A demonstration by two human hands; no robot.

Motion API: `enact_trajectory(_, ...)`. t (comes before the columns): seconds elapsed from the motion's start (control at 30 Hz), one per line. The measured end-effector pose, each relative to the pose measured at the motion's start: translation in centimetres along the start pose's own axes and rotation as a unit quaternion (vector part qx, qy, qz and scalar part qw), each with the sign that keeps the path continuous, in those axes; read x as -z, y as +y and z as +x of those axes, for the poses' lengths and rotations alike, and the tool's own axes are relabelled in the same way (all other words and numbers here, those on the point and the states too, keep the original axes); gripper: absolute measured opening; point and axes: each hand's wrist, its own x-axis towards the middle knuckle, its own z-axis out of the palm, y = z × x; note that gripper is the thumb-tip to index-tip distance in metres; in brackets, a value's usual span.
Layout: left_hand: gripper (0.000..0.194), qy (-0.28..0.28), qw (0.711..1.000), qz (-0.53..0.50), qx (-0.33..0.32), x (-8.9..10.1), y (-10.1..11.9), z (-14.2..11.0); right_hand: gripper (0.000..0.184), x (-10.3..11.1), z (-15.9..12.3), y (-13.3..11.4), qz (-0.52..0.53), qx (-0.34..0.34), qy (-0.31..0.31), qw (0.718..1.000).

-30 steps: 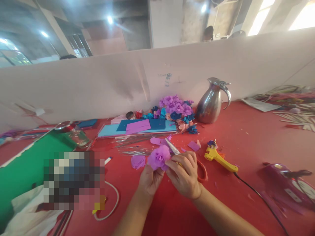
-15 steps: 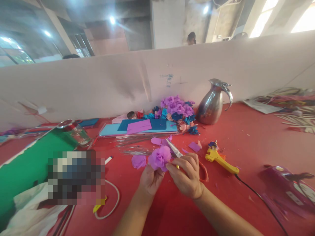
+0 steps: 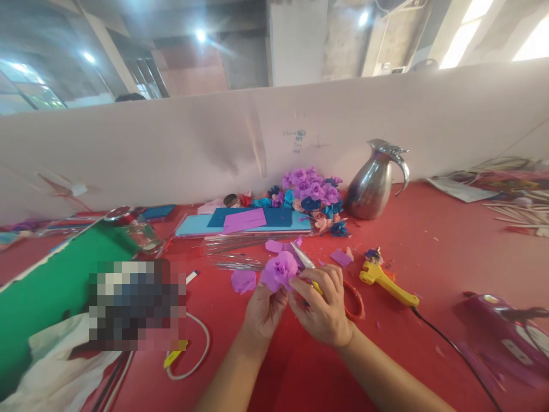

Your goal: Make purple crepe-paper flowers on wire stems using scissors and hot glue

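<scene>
A purple paper flower (image 3: 279,270) with ruffled petals is held up over the red table. My left hand (image 3: 265,312) grips it from below, thumb and fingers closed around its base. The thumb and index finger of my right hand (image 3: 323,306) pinch the petals at its lower right edge. Scissors (image 3: 302,255) with red handles lie on the table behind my right hand, which hides their middle. Loose purple petals (image 3: 243,281) rest just left of the flower, and more purple paper pieces (image 3: 340,257) lie beyond the scissors.
A yellow glue gun (image 3: 388,284) with a black cord lies at right. Behind stand finished paper flowers (image 3: 306,186) and a metal jug (image 3: 372,180). Coloured paper sheets (image 3: 193,225), thin wires (image 3: 240,262), a glass jar (image 3: 139,232) and a purple device (image 3: 506,326) surround the hands.
The flower is tilted slightly differently, and the fingers of my right hand have shifted a little at its edge. The whole view has moved slightly.
</scene>
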Motion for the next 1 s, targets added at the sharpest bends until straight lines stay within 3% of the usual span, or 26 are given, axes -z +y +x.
enact_trajectory(0.23,0.042,0.029,1.0,0.009,0.007,-0.46,0.07,-0.25,0.02,0.63,0.1,-0.33,0.029,0.009,-0.003,1.0)
enact_trajectory(0.7,0.036,-0.016,0.992,0.088,-0.091,-0.2,-0.63,-0.2,0.016,0.01,0.48,-0.66,-0.046,-0.064,0.001,0.997)
enact_trajectory(1.0,0.035,-0.036,0.99,0.101,-0.095,-0.45,-0.62,-0.37,0.029,0.49,-0.05,-0.41,-0.013,0.03,-0.014,0.999)
